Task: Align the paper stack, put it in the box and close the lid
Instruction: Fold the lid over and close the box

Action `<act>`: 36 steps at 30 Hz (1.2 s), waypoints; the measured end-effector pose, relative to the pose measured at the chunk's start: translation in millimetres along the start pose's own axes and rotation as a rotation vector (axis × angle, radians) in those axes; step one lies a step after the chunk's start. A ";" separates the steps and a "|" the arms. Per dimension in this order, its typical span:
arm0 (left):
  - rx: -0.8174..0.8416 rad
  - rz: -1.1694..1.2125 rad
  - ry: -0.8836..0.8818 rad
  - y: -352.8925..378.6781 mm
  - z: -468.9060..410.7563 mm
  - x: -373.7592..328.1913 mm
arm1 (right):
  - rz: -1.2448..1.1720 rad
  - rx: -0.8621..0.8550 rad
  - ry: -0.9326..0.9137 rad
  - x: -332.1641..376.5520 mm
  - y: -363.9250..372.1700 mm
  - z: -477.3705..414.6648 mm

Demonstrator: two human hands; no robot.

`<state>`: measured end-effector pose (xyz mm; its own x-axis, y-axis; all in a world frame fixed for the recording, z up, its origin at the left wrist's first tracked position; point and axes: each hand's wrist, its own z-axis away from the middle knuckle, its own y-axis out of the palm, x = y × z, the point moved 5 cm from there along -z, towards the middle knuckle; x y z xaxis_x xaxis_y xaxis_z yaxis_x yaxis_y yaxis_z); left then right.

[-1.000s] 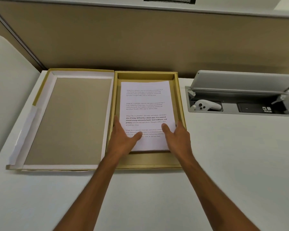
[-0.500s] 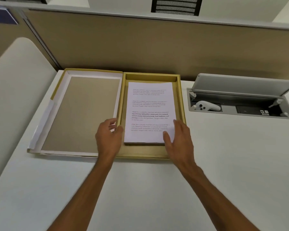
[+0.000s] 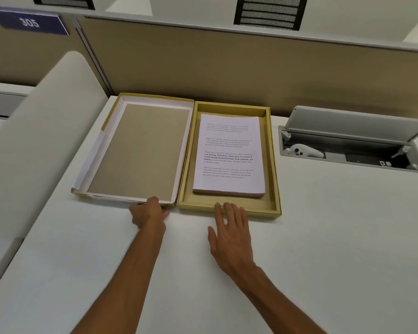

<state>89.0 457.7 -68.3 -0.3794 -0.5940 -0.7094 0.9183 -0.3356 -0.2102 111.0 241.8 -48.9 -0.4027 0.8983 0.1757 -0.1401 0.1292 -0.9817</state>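
Observation:
A white printed paper stack (image 3: 229, 155) lies squared up inside the shallow yellow box (image 3: 273, 165) on the white desk. The box's lid (image 3: 140, 150) lies open and upside down beside it on the left, its brown inside facing up. My left hand (image 3: 149, 213) is at the lid's near edge, fingers curled on its near right corner. My right hand (image 3: 229, 230) rests flat on the desk with fingers apart, fingertips touching the box's near wall. Neither hand touches the paper.
An open cable hatch (image 3: 352, 150) with a raised grey flap is sunk in the desk to the right; a white controller (image 3: 304, 150) lies in it. A beige partition wall (image 3: 227, 68) stands behind the box. A curved white divider (image 3: 41, 131) rises on the left.
Both hands have left the paper stack and drawn back. The left hand went left to the lid's near edge; the right hand slid back onto the desk before the box.

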 end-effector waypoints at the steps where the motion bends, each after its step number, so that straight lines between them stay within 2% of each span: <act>1: 0.001 -0.005 0.040 -0.5 -1.1 -0.7 | 0.003 0.005 0.000 -0.3 1.6 -0.2; 9: -0.010 -0.036 0.358 -11.8 11.6 3.9 | -0.057 0.021 0.001 0.2 7.6 -2.9; 13: 0.080 -0.035 0.545 -15.2 19.5 4.0 | -0.059 -0.042 -0.011 1.2 2.6 -2.6; 17: 0.131 -0.090 0.669 -17.2 27.9 2.8 | -0.070 0.000 -0.025 -2.8 8.4 -2.4; 22: 0.257 -0.255 0.704 -9.4 34.7 10.2 | -0.065 0.020 -0.028 -1.6 8.3 -1.4; 28: 0.315 -0.508 0.992 1.5 55.8 7.6 | -0.161 -0.005 -0.009 -4.5 5.7 -3.2; 31: 0.271 -0.692 1.176 6.5 63.2 3.8 | -0.378 -0.021 0.048 -11.0 -3.5 -6.3; 33: 0.240 -0.817 1.287 10.2 68.3 4.7 | -0.685 -0.010 0.131 -19.4 -13.0 -8.1; 36: 0.192 -0.909 1.342 14.5 73.4 7.1 | -1.158 -0.001 0.224 -31.4 -29.9 -9.4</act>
<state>91.3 394.9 -27.0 -0.2974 0.8309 -0.4703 0.3942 -0.3418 -0.8531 136.4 213.7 -25.8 0.1321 0.2989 0.9451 -0.3170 0.9161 -0.2455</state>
